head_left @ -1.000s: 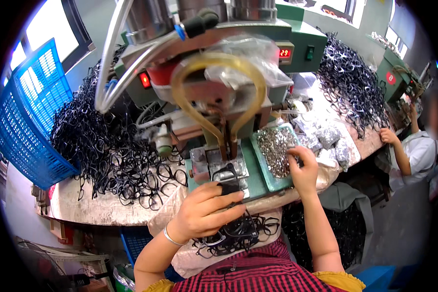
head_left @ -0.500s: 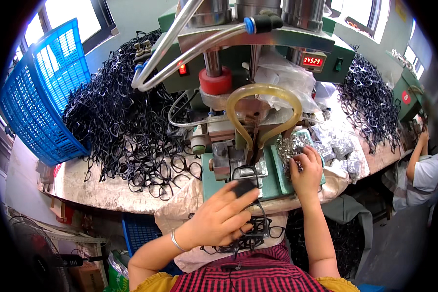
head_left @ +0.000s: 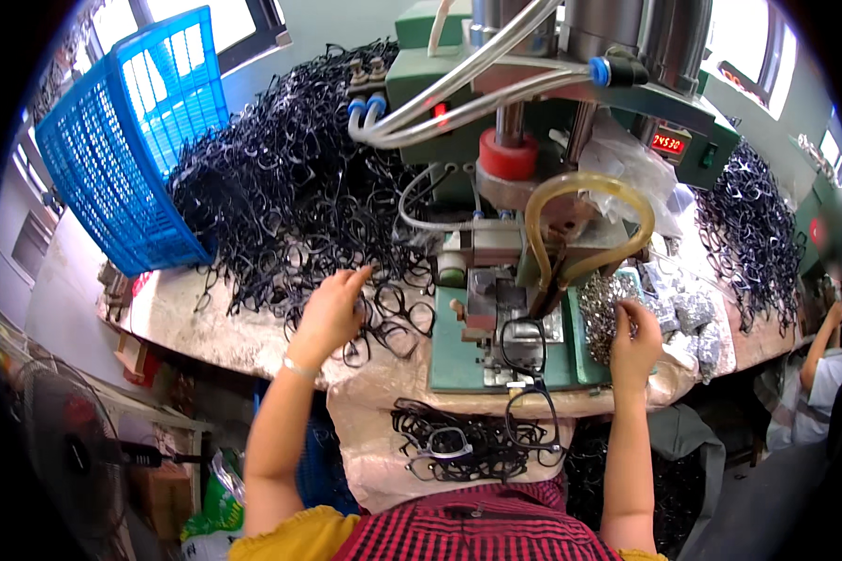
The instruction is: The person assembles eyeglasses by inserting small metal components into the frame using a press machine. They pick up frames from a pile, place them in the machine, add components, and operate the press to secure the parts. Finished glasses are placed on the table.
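My left hand [head_left: 330, 316] reaches over the near edge of the heap of black eyeglass frames [head_left: 290, 178], its fingers stretched out; I see nothing held in it. Over a green tray [head_left: 585, 366] of small shiny metal parts [head_left: 601, 313], my right hand [head_left: 636, 344] has thumb and fingertips pinched together. Whatever lies in that pinch is too small to make out. Between my hands, a black eyeglass frame [head_left: 554, 418] sits at the front of the green press [head_left: 458, 351], untouched by either hand, its lower part hanging past the table edge.
More frames lie on the cloth by my lap, among them a grey frame [head_left: 449, 443]. A blue basket [head_left: 122, 168] leans at the left. Bagged metal parts [head_left: 692, 313] sit right of the tray. A yellowish hose [head_left: 589, 182] loops before the press. A co-worker's arm [head_left: 821, 337] shows far right.
My left hand has moved left from the press front to the frame heap. My right hand stays at the tray, its fingertips now raised and pinched. The whole view has shifted.
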Available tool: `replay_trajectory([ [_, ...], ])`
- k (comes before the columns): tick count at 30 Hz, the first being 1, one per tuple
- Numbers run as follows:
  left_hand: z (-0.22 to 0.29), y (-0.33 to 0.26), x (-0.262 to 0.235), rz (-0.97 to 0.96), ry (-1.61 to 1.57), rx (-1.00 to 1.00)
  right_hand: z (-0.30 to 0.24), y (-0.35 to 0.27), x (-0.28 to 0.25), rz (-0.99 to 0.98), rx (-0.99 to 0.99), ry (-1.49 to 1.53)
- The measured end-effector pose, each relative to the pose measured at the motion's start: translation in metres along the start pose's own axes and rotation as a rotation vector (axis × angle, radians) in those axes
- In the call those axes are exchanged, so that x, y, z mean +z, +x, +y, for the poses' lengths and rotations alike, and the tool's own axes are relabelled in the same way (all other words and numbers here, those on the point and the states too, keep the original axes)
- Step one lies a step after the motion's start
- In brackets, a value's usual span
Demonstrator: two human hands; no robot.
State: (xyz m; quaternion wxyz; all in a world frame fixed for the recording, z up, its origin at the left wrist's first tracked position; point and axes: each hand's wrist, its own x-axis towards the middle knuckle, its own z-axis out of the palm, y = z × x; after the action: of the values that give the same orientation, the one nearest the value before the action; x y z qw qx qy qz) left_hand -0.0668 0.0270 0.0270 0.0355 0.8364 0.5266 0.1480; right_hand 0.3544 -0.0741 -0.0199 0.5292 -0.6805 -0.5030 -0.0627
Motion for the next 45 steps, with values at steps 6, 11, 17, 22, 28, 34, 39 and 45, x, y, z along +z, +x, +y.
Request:
replay_trajectory([
  [6,0.028,-0.017,0.034,0.583,-0.255,-0.289,0.022,-0.039,-0.045,0.027,0.337,0.291],
  [11,0.026,0.0,0.079,0.128,-0.032,-0.608,-0.043,-0.01,-0.026,-0.181,0.484,0.656],
  [17,-0.002,-0.01,0.099,0.15,-0.322,-0.58,-0.096,0.004,0.018,-0.145,-0.089,0.512],
  [22,0.004,-0.001,0.094,0.314,-1.094,-0.509,-0.103,-0.012,0.021,-0.165,0.132,0.654],
  [28,0.049,0.011,0.038,0.599,-1.615,-0.429,-0.13,-0.011,0.016,-0.241,0.294,1.019],
  [34,0.131,-0.023,-0.036,0.611,-1.105,0.451,-0.142,-0.018,-0.02,-0.388,0.391,1.147],
  [39,0.174,-0.004,-0.036,0.207,-0.469,0.966,-0.058,0.009,-0.011,-0.316,-0.111,-0.015],
  [45,0.169,0.01,-0.021,0.147,-0.533,0.944,0.016,-0.005,-0.01,-0.181,-0.073,-0.243],
])
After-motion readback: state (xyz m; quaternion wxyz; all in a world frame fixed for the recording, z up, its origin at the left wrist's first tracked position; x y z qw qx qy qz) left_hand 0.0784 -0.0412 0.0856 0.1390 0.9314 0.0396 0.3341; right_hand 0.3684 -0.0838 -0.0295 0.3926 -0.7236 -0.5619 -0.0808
